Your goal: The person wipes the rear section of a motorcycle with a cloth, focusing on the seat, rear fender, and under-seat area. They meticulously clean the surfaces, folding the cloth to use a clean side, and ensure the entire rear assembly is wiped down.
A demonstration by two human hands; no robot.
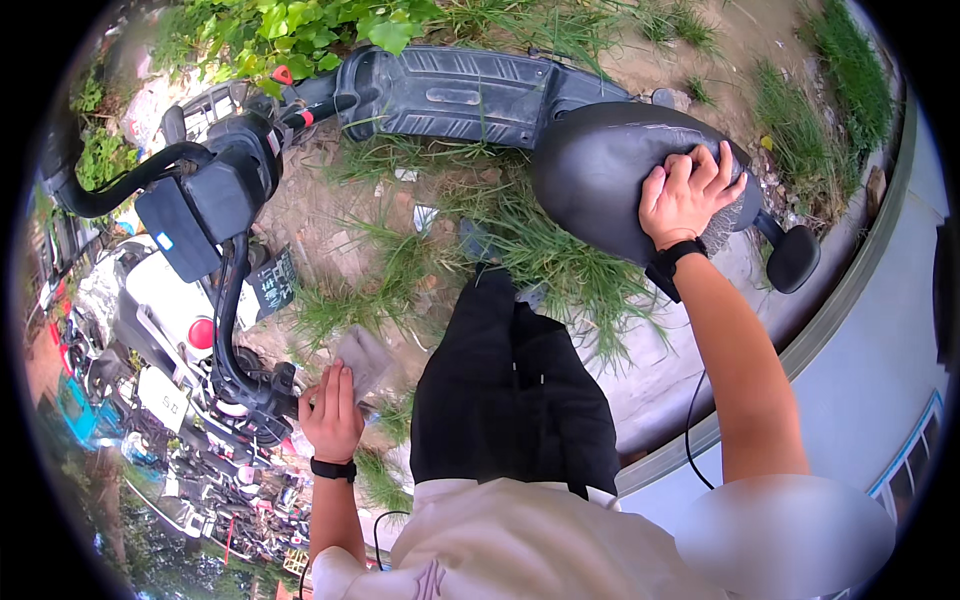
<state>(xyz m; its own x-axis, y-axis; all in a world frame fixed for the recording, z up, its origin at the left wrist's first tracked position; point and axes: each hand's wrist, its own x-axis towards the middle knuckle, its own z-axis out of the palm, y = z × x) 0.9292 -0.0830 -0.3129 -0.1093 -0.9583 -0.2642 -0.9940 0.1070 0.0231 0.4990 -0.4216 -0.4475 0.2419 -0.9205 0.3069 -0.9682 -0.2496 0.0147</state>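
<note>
My left hand [330, 420] is at the end of an electric scooter's handlebar [232, 367], beside the grip. A grey cloth [364, 360] sticks out from under its fingers; the palm side is hidden. My right hand [688, 191] lies palm down with bent, spread fingers on the scooter's black seat [592, 176]. The seat cover is scuffed and cracked towards its rear. Between handlebar and seat runs the ribbed plastic footboard [480, 97]. A dark, box-shaped display housing [180, 225] sits in the middle of the handlebar.
A small padded backrest [793, 259] stands behind the seat. Grass tufts [525, 225] and litter cover the dirt by my feet. Leafy plants [300, 30] border the footboard's far side. Many parked two-wheelers [217, 480] fill the left. A pale wall [847, 345] curves along the right.
</note>
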